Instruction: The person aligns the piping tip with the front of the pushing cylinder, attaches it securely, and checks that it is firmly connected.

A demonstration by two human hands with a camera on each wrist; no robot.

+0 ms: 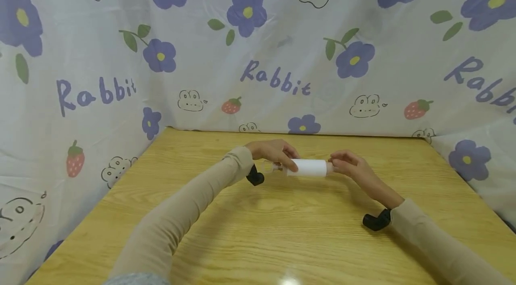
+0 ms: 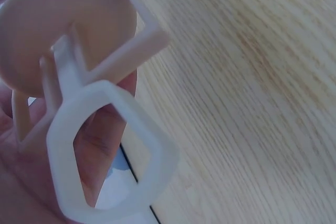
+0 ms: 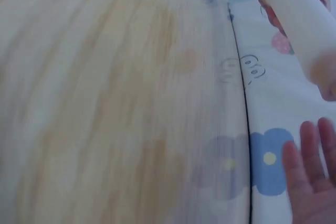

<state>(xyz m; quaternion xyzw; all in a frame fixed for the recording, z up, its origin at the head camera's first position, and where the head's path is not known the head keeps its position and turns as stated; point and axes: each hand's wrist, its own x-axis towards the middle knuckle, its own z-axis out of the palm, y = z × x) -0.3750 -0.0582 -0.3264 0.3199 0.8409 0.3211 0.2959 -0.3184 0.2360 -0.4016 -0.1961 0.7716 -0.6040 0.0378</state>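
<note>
My left hand (image 1: 274,150) grips a white cylinder (image 1: 312,167) near its left end, holding it level above the table. In the left wrist view, a beige round end piece (image 2: 31,35) with side brackets closes that end, and a white ring handle (image 2: 63,161) on a stem sticks out of it. A narrower beige tip (image 3: 325,74) forms the other end. My right hand (image 1: 354,170) is beside this tip. In the right wrist view its fingers (image 3: 312,163) are extended, with a gap between them and the tip; the thumb is out of that view.
A wooden table (image 1: 262,231) spreads under both arms. White cloth (image 1: 274,43) printed with flowers, rabbits and strawberries hangs behind the table and along its sides. Black wrist devices sit at the left cuff (image 1: 255,176) and right cuff (image 1: 376,221).
</note>
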